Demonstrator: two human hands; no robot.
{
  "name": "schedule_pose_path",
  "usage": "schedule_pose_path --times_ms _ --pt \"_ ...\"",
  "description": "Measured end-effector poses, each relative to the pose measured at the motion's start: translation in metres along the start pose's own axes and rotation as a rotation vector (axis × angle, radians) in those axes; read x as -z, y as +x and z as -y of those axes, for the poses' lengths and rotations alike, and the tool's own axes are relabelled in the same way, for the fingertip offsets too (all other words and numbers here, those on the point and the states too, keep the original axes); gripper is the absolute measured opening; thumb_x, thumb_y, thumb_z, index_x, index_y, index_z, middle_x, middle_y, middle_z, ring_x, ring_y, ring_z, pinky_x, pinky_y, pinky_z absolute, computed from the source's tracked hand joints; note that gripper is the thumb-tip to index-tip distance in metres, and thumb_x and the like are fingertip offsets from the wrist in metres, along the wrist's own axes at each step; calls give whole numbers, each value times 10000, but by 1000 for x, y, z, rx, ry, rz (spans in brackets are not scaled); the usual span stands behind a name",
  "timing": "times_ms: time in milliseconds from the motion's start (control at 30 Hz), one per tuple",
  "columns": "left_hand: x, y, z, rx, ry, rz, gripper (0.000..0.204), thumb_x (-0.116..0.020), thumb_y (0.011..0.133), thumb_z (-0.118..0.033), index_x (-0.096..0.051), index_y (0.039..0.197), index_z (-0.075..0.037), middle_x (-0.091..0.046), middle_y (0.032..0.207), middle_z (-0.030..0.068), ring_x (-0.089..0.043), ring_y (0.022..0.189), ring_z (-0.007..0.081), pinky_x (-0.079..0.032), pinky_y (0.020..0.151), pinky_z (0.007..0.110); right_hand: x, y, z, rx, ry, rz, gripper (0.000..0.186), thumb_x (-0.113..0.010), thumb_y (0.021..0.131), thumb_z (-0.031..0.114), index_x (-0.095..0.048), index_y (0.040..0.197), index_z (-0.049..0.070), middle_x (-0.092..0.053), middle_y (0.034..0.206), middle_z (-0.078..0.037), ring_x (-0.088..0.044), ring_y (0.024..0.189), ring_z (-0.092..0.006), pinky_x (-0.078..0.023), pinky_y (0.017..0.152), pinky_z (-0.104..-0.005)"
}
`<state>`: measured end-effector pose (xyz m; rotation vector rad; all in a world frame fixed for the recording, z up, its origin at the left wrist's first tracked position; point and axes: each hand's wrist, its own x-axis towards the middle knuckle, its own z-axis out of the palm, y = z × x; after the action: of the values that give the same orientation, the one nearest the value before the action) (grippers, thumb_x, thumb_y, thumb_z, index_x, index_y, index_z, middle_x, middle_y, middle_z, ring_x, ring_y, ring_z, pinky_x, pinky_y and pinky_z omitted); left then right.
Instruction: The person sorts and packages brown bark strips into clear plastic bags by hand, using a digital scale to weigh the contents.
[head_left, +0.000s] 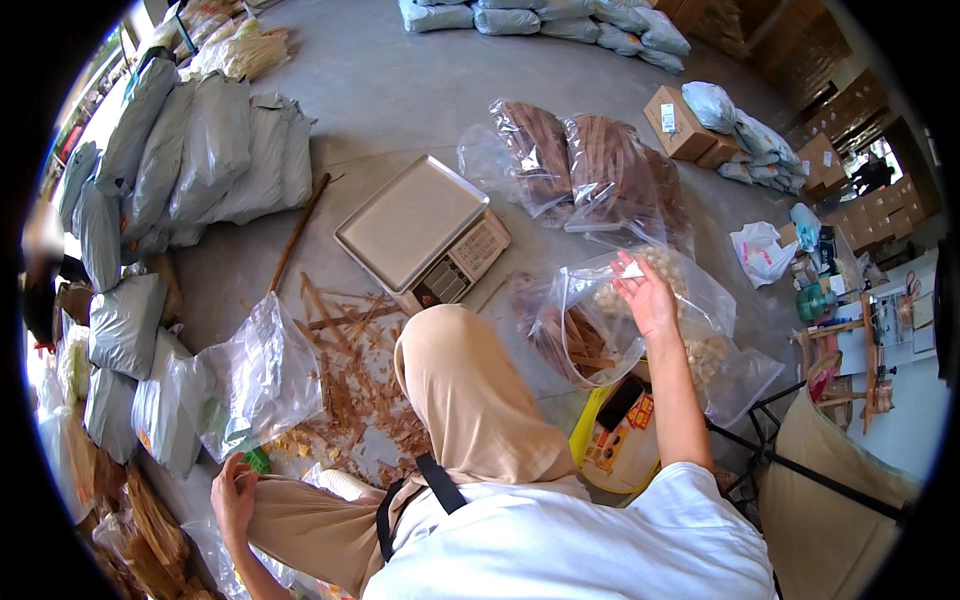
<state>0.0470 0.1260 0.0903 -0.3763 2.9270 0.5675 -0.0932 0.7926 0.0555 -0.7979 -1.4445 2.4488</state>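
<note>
My left hand (234, 496) is beside my bent left knee, its fingers curled close to the lower edge of a clear plastic bag (268, 375). Whether the fingers pinch that edge I cannot make out. A small green thing (258, 460) shows just beside them. My right hand (648, 298) is at a large clear bag (705, 295) on the right, palm turned up and fingers stretched out. Something small and white (632, 269) shows at its fingers, too small to name. Pale round pieces (665, 272) lie in clear plastic around this hand, and brown strips (580, 335) lie beside them.
A flat-topped weighing scale (415, 225) stands on the floor ahead, with brown shavings (370, 400) near it. A thin stick (300, 230) lies to its left. Grey parcels (210, 150) are piled left. Bagged brown strips (600, 165), a carton (678, 122) and a yellow-rimmed tub (590, 430) are right.
</note>
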Motion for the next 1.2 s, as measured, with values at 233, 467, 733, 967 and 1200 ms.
schedule_pose_path --times_ms 233,467,733,967,1200 --pt "-6 2 9 -10 0 -19 410 -660 745 -95 -565 1143 -121 -644 896 77 -596 865 239 -455 788 358 -28 -39 22 179 -145 132 347 -495 916 238 -492 1150 -19 -577 1167 -173 -584 1041 -246 -423 903 -334" --pt "-10 9 5 -52 10 -16 385 -643 764 -107 -560 1139 -127 -643 882 60 -583 852 240 -451 782 356 3 -23 111 715 -315 -78 302 -514 909 233 -561 1101 4 -612 1120 -144 -528 1111 -174 -309 997 -341" --pt "-16 14 14 -105 27 -41 373 -642 777 -124 -561 1141 -132 -640 867 45 -575 831 233 -449 767 359 58 -24 249 1484 -689 -578 380 -403 956 154 -445 1250 -85 -597 1170 -92 -534 1082 -158 -365 965 -283" --pt "-18 15 17 -88 43 -45 369 -643 786 -128 -557 1145 -136 -639 865 40 -578 831 228 -451 768 355 80 -34 224 1710 -996 -552 352 -395 951 127 -470 1263 -18 -591 1177 -116 -540 1121 -236 -392 936 -301" --pt "-21 21 10 -101 24 -33 356 -641 786 -116 -563 1133 -135 -641 869 43 -583 837 222 -455 767 350 185 -9 117 1178 -1398 -802 363 -391 952 167 -482 1259 -3 -540 1232 -164 -506 1148 -305 -390 944 -354"
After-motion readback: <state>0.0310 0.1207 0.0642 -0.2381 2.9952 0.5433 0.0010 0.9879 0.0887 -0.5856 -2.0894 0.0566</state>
